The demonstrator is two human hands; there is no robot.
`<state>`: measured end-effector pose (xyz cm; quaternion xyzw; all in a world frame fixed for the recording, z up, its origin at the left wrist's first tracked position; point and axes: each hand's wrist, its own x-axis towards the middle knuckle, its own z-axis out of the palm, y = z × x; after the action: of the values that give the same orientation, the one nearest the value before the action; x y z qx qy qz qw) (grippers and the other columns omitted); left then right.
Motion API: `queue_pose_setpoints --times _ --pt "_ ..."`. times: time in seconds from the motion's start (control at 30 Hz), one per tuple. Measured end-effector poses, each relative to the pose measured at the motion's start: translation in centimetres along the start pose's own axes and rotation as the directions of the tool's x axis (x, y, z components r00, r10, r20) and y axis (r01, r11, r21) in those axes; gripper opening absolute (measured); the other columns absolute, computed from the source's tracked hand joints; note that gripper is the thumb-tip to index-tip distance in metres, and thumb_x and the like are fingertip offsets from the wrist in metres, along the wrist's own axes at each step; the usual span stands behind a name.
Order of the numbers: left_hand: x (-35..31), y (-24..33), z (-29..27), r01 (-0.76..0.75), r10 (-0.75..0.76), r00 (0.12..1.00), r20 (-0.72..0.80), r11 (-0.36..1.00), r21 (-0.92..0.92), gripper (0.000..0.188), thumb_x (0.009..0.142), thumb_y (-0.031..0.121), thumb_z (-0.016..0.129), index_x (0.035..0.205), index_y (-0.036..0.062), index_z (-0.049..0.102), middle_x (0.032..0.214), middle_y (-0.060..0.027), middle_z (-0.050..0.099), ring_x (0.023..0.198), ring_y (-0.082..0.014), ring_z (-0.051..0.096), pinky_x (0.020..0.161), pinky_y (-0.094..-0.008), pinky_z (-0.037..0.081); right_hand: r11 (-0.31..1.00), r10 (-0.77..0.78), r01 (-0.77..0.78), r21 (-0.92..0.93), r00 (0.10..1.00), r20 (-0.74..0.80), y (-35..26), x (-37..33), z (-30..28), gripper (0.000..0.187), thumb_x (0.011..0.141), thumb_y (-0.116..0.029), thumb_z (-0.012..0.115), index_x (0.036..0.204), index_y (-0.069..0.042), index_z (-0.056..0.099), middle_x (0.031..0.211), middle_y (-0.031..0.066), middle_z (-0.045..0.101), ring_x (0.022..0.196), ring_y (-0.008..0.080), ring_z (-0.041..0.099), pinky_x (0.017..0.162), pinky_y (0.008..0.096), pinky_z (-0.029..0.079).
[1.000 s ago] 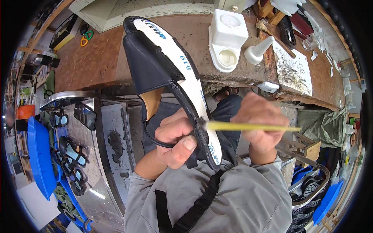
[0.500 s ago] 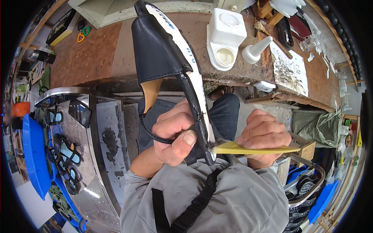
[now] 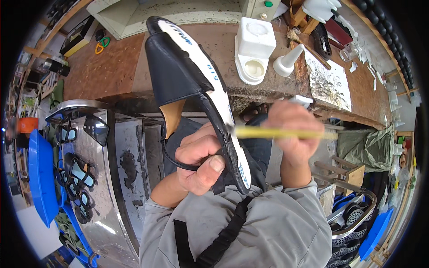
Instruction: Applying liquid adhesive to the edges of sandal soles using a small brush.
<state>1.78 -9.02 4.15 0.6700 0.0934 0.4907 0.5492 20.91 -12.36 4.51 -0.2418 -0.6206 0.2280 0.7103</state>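
My left hand (image 3: 199, 163) is closed around the lower part of a black sandal (image 3: 172, 71), thumb toward me. The sandal is tipped on its side, with its white underside facing right and a tan lining showing inside the upper. A thin black strap loops by my fingers. My right hand (image 3: 295, 118), blurred by motion, grips a brush by its flat yellow handle (image 3: 257, 132). Its bristle end meets the edge of the white underside near mid-length. Beyond, on the workbench, stands a white container (image 3: 257, 40) with a small round cup at its front.
A white cone-nozzled bottle (image 3: 288, 62) stands beside a stained paper sheet (image 3: 328, 82) on the brown workbench (image 3: 107, 71). At left, several sandals (image 3: 80, 172) lie on a metal-topped surface near a blue tray (image 3: 40, 178). Black soles (image 3: 353, 214) fill a rack at right.
My right hand has swung the brush away from my body, its tip sliding from the sandal's near end to about the middle. My left hand keeps its hold; the view has shifted slightly.
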Motion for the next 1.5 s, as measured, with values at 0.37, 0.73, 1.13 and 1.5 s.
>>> queue_pose_setpoints --times 0.37,0.73,1.13,1.5 --pt "-0.8 -0.3 -1.2 -0.056 0.051 0.998 -0.041 0.987 -0.152 0.025 0.079 0.018 0.049 0.074 -0.0057 0.056 0.083 -0.0162 0.059 0.073 -0.0216 0.056 0.067 -0.0318 0.043 0.548 0.724 -0.82 0.168 0.565 0.395 0.1 -2.7 -2.6 0.03 0.09 -0.025 0.052 0.096 0.003 0.059 0.075 0.0103 0.061 0.069 0.0158 0.059 0.061 0.0246 0.046" --pt "3.2 -4.1 -9.3 0.398 -0.391 0.918 0.071 0.899 -0.183 0.033 0.089 0.028 0.051 0.098 -0.0028 0.057 0.089 -0.004 0.058 0.081 -0.0103 0.053 0.077 -0.0256 0.043 0.613 0.767 -0.778 0.139 0.628 0.132 1.3 2.4 -0.6 0.016 0.082 -0.017 0.066 0.082 -0.003 0.058 0.067 0.0025 0.06 0.06 0.0101 0.06 0.054 0.0231 0.047" --pt "19.2 7.1 -5.6 0.276 -0.283 0.957 -0.055 0.955 -0.111 0.019 0.085 0.007 0.06 0.1 -0.0039 0.059 0.077 -0.0062 0.062 0.063 -0.0092 0.057 0.056 -0.0202 0.046 0.725 0.668 -0.689 -0.009 0.7 0.253 -1.7 20.6 -1.6 0.02 0.086 -0.02 0.062 0.085 0.0 0.063 0.071 0.0006 0.06 0.066 0.006 0.056 0.059 0.0203 0.044" --pt "50.4 26.1 -7.4 0.161 -0.145 0.985 0.09 0.966 -0.202 0.018 0.084 0.018 0.053 0.076 0.0024 0.056 0.059 -0.0045 0.053 0.048 -0.0134 0.048 0.045 -0.0251 0.039 0.822 0.569 -0.564 0.077 0.812 -0.127 -7.6 29.0 -6.4 0.024 0.087 -0.02 0.059 0.092 0.004 0.063 0.069 0.0031 0.061 0.065 0.0089 0.056 0.061 0.0227 0.045"
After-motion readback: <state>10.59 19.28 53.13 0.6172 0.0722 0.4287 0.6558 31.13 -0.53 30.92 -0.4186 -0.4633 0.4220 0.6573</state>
